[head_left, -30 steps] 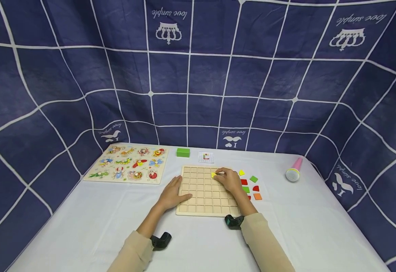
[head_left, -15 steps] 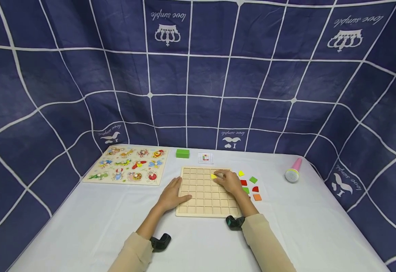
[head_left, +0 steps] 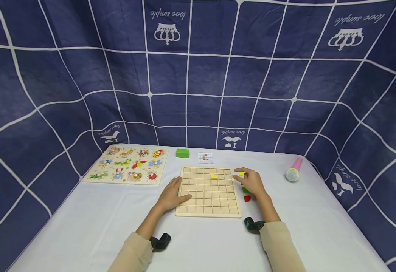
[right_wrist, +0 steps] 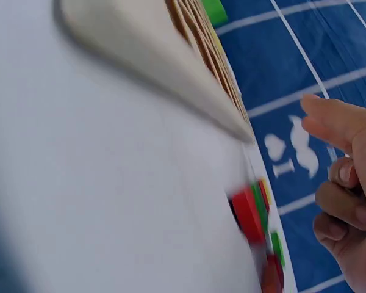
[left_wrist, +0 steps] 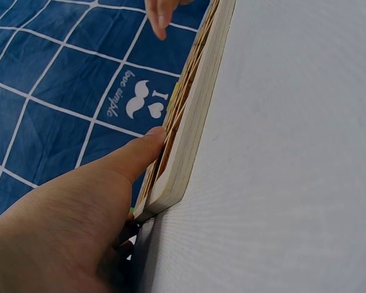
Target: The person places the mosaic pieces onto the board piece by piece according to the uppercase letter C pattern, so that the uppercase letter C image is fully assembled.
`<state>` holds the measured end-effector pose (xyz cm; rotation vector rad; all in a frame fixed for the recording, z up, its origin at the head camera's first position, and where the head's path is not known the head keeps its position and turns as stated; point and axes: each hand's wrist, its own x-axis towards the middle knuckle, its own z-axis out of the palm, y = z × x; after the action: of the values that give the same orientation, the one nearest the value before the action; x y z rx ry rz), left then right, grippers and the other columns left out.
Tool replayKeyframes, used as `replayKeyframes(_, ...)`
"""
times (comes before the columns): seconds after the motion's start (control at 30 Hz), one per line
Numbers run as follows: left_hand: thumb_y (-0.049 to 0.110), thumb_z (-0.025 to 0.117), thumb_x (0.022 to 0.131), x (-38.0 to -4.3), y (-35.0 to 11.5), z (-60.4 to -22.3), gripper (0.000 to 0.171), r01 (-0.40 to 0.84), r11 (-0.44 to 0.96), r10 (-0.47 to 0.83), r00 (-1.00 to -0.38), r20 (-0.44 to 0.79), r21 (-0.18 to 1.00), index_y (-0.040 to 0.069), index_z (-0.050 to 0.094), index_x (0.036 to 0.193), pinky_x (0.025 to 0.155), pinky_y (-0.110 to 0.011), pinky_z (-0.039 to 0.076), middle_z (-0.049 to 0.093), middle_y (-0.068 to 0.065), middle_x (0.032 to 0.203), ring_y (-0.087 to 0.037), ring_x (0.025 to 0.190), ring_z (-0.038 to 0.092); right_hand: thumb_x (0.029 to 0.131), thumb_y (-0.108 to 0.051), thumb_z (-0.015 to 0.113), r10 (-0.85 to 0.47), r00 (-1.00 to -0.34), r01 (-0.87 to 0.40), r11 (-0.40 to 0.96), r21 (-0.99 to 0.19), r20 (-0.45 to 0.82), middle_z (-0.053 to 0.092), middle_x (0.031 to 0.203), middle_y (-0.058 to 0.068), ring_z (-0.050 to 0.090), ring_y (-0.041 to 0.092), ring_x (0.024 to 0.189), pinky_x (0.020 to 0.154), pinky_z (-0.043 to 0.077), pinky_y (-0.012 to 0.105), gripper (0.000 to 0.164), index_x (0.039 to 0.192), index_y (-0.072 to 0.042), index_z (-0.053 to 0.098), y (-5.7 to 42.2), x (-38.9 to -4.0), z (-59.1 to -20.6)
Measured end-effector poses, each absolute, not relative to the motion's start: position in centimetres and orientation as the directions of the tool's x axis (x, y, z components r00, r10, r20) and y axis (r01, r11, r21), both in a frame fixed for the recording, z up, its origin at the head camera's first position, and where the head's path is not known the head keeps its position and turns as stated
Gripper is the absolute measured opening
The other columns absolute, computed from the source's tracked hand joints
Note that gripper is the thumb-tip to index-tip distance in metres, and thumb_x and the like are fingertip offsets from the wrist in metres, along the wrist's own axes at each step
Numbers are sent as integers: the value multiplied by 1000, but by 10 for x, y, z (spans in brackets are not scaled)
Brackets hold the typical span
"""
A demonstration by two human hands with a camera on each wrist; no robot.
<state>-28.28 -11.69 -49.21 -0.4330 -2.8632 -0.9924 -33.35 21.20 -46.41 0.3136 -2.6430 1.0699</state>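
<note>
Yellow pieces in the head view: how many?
2: one yellow piece on the board, another piece right of it, partly behind the right hand, which may hide more.

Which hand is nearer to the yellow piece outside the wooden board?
Right: the right hand is close beside that yellow piece; whether they touch is unclear. The left hand rests on the left edge of the wooden board, across from the piece.
</note>
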Motion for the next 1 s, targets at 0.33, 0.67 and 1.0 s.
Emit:
replayKeyframes(0.33,45,68,79,-282,-117,-491,91,273,751,229,-962,151,601,-9,28,140,109,-49,17,26,-22,146,-37,136,18,80,-22,72,-59,-985,-154,734,-662,164,37,51,0,35,14,43,39,28,24,30,108,-11,69,254,-329,-475)
replayKeyframes(0.67,45,68,79,-282,-116,-491,91,285,745,233,-958,165,603,-9,29,139,109,-49,18,27,-23,146,-38,136,18,81,-24,72,-67,-987,-142,774,-616,144,37,52,0,34,14,46,42,27,24,31,107,-8,69,257,-329,-481)
replayKeyframes(1.0,46,68,79,-282,-117,-491,91,280,749,231,-960,160,600,-9,28,140,109,-49,17,27,-23,146,-37,136,18,78,-28,74,-112,-950,-273,754,-597,293,34,50,-1,29,12,44,41,22,23,33,105,-9,70,232,-330,-470)
